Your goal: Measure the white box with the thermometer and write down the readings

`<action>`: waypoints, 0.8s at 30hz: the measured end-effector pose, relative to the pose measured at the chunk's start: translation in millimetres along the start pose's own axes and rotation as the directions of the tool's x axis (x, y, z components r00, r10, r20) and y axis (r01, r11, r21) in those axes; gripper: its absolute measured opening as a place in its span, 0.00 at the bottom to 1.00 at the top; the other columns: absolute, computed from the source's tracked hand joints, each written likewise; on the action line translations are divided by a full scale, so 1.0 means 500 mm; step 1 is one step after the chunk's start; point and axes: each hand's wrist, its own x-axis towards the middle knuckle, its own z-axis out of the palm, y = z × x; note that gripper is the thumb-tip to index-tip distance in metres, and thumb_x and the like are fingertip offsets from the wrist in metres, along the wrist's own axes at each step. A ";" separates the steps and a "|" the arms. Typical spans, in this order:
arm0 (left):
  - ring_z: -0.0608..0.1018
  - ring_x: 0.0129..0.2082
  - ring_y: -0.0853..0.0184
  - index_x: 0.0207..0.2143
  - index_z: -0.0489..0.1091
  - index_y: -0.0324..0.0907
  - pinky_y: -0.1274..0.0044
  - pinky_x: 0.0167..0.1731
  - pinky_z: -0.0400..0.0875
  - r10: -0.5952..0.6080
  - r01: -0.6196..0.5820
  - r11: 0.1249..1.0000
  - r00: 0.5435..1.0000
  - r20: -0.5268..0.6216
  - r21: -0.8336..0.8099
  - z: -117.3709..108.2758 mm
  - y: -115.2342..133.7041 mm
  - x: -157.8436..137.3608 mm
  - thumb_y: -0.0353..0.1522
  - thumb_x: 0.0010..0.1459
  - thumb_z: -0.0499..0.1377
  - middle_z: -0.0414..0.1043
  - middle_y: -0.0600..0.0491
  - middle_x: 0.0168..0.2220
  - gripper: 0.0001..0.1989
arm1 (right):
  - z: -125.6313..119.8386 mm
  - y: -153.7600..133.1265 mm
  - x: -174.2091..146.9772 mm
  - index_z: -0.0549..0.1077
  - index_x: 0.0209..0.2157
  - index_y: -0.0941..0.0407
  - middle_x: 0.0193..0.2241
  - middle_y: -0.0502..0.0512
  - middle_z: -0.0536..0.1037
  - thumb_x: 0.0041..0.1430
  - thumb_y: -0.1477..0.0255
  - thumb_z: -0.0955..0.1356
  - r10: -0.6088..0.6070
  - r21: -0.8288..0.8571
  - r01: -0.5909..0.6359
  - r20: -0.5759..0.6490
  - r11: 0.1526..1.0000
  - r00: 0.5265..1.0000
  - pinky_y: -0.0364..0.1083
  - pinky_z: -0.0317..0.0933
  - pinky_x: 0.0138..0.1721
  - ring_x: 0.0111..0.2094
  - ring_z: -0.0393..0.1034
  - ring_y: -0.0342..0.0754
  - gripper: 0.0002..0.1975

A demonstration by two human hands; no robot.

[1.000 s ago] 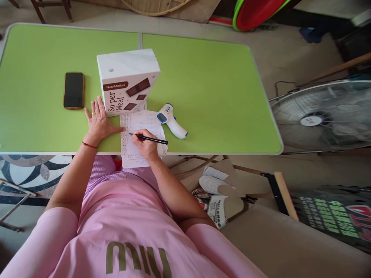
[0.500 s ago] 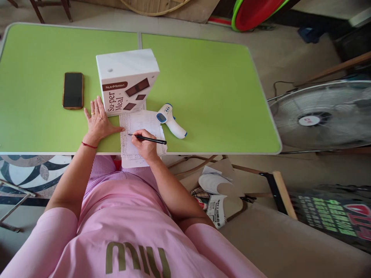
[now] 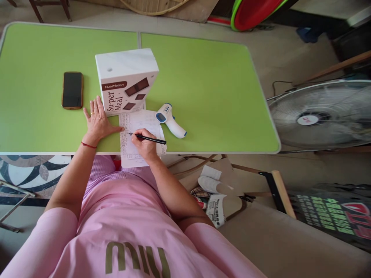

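Observation:
Between the fingers of my right hand [image 3: 145,146] is a black pen [image 3: 153,139], its tip on the left part of a written sheet of paper [image 3: 139,121]. My left hand [image 3: 99,121] lies flat with fingers spread on the green table [image 3: 208,92], its thumb touching the paper's left edge. Just beyond the hands a white NutriMotion box [image 3: 127,61] stands upright over the far end of the paper. Right of the paper rests a white and blue infrared thermometer [image 3: 171,120]. The paper's lower end hangs over the table's near edge.
A phone [image 3: 72,90] in a brown case lies on the table to the left of the box. A large fan [image 3: 311,117] stands off the table's right end. Below on the right are a folding chair frame [image 3: 282,193] and loose papers [image 3: 216,208].
The pen tip has shifted very slightly to the right on the paper. The left hand, box and thermometer keep their places; the whole view has shifted a little.

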 end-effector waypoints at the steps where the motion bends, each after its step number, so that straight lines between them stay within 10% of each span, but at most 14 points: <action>1: 0.40 0.89 0.30 0.89 0.38 0.34 0.43 0.86 0.30 0.002 -0.002 1.000 1.000 0.000 0.000 -0.001 0.001 -0.001 0.58 0.42 0.84 0.37 0.29 0.89 0.88 | 0.001 -0.001 0.001 0.73 0.32 0.49 0.26 0.47 0.77 0.63 0.63 0.72 0.004 -0.013 -0.004 0.001 1.000 1.000 0.48 0.73 0.37 0.28 0.72 0.47 0.08; 24: 0.41 0.89 0.31 0.89 0.38 0.32 0.43 0.86 0.29 0.000 0.000 1.000 1.000 -0.008 -0.016 -0.001 0.001 0.000 0.58 0.40 0.85 0.37 0.29 0.89 0.89 | 0.005 0.001 -0.008 0.71 0.31 0.48 0.25 0.46 0.76 0.62 0.65 0.71 0.002 -0.037 -0.006 -0.108 0.999 0.994 0.48 0.73 0.36 0.27 0.71 0.47 0.06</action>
